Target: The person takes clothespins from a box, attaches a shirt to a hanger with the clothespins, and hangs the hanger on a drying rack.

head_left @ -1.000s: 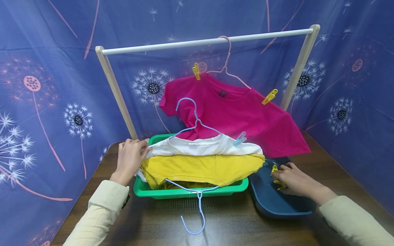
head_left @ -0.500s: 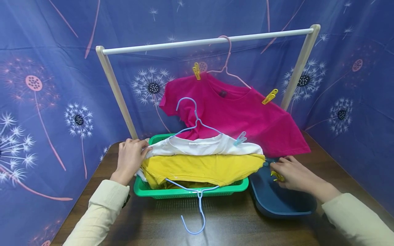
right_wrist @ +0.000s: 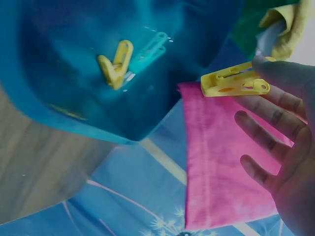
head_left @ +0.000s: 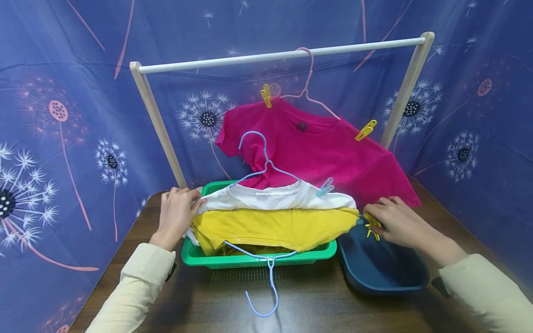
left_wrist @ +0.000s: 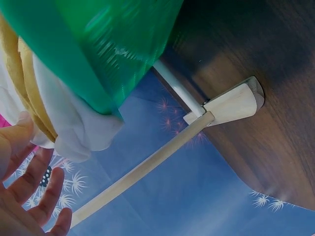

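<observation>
My left hand (head_left: 176, 215) pinches the left shoulder of a white shirt (head_left: 266, 198). In the left wrist view its thumb presses the layered cloth. A light blue hanger (head_left: 266, 164) is in the white shirt's neck, and a pale blue clothespin (head_left: 325, 187) sits at its right shoulder. A yellow shirt (head_left: 275, 226) with a second blue hanger (head_left: 272, 280) lies in front. Over the dark blue bin (head_left: 354, 273), my right hand (head_left: 399, 222) pinches a yellow clothespin (right_wrist: 236, 81) between thumb and finger. Inside the bin lie another yellow clothespin (right_wrist: 117, 64) and a teal clothespin (right_wrist: 150, 51).
Both shirts lie over a green basket (head_left: 250, 262) on the wooden table (head_left: 200, 300). Behind, a white rail (head_left: 220, 61) on wooden posts holds a pink hanger (head_left: 309, 69) with a magenta shirt (head_left: 316, 143), bearing two yellow clothespins. A patterned blue curtain (head_left: 62, 185) surrounds the table.
My right hand has lifted a yellow clothespin from the bin and moved up and away toward the bin's far edge. My left hand and the shirts have stayed in place.
</observation>
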Demonstrator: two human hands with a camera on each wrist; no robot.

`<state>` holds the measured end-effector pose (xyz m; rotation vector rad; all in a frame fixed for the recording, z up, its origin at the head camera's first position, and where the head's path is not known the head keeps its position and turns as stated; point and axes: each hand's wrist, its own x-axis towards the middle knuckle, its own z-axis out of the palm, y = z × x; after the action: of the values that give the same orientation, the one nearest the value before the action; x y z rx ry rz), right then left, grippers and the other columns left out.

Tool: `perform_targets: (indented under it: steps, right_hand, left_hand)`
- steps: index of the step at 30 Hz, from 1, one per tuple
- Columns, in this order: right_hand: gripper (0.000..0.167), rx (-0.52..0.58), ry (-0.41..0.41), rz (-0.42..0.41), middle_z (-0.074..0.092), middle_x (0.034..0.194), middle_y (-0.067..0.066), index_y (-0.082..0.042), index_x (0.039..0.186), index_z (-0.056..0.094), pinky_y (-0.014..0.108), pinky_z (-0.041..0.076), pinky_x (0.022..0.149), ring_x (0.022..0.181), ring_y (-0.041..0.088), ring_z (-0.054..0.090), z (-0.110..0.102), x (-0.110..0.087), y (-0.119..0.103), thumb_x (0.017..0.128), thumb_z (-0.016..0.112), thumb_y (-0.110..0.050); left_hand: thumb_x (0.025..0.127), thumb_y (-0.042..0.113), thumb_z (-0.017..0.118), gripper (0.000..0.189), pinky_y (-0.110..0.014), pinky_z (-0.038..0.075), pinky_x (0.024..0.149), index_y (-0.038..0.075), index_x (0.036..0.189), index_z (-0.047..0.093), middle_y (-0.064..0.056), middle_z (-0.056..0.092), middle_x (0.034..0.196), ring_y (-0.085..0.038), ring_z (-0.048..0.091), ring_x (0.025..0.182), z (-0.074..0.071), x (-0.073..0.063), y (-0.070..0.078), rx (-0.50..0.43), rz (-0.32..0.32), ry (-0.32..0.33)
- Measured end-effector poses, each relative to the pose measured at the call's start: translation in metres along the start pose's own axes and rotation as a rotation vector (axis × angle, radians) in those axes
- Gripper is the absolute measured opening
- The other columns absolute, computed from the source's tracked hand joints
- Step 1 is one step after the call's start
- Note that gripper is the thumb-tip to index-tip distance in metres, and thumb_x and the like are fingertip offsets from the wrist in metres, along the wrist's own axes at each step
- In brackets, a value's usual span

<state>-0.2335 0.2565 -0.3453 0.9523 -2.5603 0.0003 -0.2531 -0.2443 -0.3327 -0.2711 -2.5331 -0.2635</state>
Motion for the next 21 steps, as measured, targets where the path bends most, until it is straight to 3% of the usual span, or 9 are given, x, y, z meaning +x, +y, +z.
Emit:
perform_targets:
  steps: [9,21]
  right_hand:
    - [0.048,0.005,0.137,0.008,0.065,0.080,0.003,-0.008,0.095,0.064,0.045,0.044,0.071,0.077,0.021,0.057,-0.017,0.018,-0.005,0.053,0.087,-0.017]
    - [0.046,-0.002,0.295,-0.020,0.063,0.078,0.007,-0.004,0.096,0.064,0.048,0.043,0.073,0.078,0.025,0.054,-0.036,0.042,-0.013,0.057,0.083,-0.017]
  left_hand:
    - [0.081,0.026,0.068,0.016,-0.049,0.035,0.076,0.012,0.088,0.071,-0.009,0.068,0.079,-0.032,0.053,0.081,-0.001,0.000,0.000,0.000,-0.012,-0.016]
    - [0.080,0.027,0.069,0.016,-0.049,0.034,0.075,0.011,0.085,0.071,-0.009,0.067,0.076,-0.030,0.052,0.077,-0.001,0.000,0.002,0.011,-0.010,0.015]
